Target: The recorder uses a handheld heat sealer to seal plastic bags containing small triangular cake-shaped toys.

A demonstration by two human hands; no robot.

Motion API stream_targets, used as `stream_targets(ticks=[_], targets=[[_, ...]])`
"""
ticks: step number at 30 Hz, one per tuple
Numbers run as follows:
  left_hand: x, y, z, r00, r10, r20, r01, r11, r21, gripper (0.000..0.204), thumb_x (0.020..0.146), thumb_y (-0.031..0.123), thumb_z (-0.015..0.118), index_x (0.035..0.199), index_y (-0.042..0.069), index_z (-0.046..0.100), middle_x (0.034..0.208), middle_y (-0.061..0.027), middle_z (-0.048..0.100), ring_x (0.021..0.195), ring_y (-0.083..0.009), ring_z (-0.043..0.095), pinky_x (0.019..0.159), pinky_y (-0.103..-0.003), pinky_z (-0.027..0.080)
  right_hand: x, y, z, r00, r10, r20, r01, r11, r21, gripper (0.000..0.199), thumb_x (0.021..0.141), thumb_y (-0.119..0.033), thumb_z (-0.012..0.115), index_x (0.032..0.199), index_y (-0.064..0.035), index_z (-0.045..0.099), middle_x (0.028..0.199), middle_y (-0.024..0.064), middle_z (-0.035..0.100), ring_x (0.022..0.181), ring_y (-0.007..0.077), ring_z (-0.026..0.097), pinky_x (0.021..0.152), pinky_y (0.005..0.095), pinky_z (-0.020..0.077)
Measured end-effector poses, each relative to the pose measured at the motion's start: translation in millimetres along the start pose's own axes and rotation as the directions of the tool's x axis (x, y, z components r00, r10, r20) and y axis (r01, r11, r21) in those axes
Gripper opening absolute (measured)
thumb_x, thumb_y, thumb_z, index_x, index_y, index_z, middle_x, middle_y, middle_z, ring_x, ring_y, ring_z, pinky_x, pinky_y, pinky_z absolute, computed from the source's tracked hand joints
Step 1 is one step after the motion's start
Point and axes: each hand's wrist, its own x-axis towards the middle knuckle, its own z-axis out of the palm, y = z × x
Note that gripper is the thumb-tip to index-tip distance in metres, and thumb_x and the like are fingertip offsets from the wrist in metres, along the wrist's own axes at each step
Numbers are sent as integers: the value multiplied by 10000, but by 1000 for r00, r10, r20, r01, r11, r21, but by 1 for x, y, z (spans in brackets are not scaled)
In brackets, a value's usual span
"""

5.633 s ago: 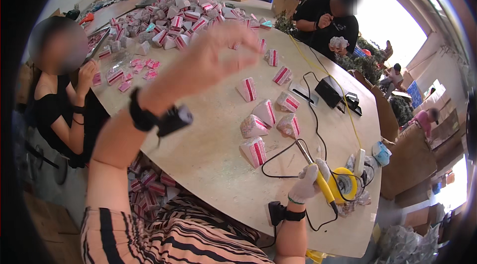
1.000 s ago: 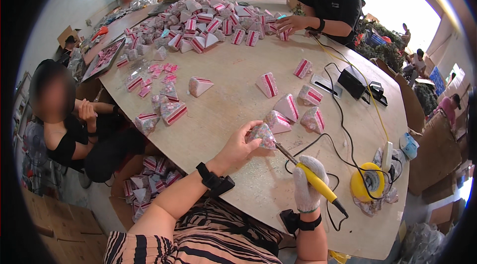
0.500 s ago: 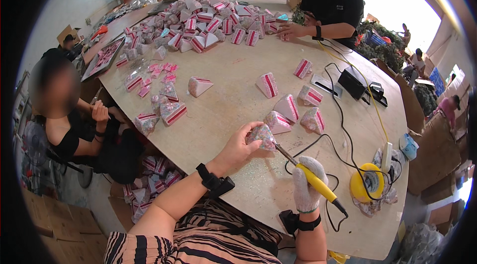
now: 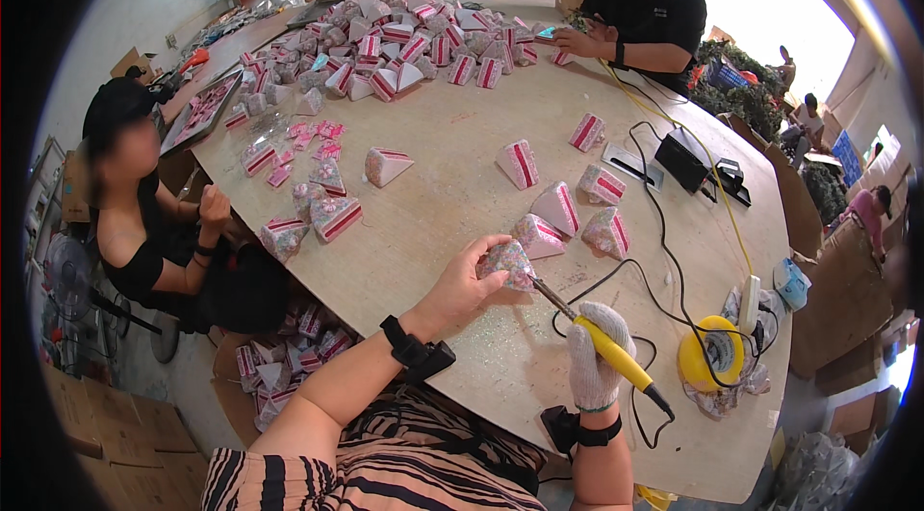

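Observation:
Near the front edge of the table, my left hand [image 4: 464,282] grips a wedge-shaped toy cake slice [image 4: 507,265] covered in coloured speckles. My right hand [image 4: 595,367], in a white knit glove, is wrapped round a yellow-handled soldering iron [image 4: 613,353]. The iron's metal tip points up and left and meets the slice's lower right side; whether it presses in cannot be made out. Just beyond my hands stand several more cake slices [image 4: 556,209], white with a pink-red stripe. Glittery crumbs lie on the tabletop below the held slice.
A large heap of cake slices [image 4: 385,39] fills the table's far side. Black cords, a roll of yellow tape [image 4: 710,353], a white power strip [image 4: 749,304] and a black device [image 4: 685,163] lie to the right. Co-workers sit at left [image 4: 144,222] and far right [image 4: 643,20].
My hands, the slice and the iron keep their places. The co-worker at left has leaned toward the table with head turned; the far co-worker's hands have lifted a little.

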Motion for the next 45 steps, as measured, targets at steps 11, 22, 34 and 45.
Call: stream_targets(ticks=[11,22,34,45], targets=[[1,-3,-1,1000,11,-4,-11,1000,23,463,813,77,573,1256,21,454,1071,-73,561,944,-117,549,839,-265,451,1,-2,1,1000,1,2,-1,1000,-3,225,740,-15,679,952,-4,608,901,108,636,800,193,608,755,300,480],[1,-10,0,998,54,-11,-53,994,97,444,816,66,574,1246,36,467,1084,-66,545,942,-117,554,830,-270,460,2,-5,0,999,32,-5,-32,999,0,226,741,-28,687,954,-11,612,899,101,634,803,187,607,755,295,476],[0,-1,4,997,80,-17,-74,974,214,439,802,62,580,1231,40,489,1115,-89,495,976,-138,535,818,-272,467,2,-6,-1,1000,9,-2,-10,999,-45,223,750,-42,687,957,-12,610,891,102,636,792,190,612,741,297,481],[-2,0,5,998,58,-26,-54,986,155,440,821,67,566,1250,37,472,1143,-88,478,999,-142,527,860,-277,452,2,-5,2,1000,29,-10,-29,1000,-9,213,756,-32,674,959,-12,610,903,101,634,803,182,608,748,295,478]])
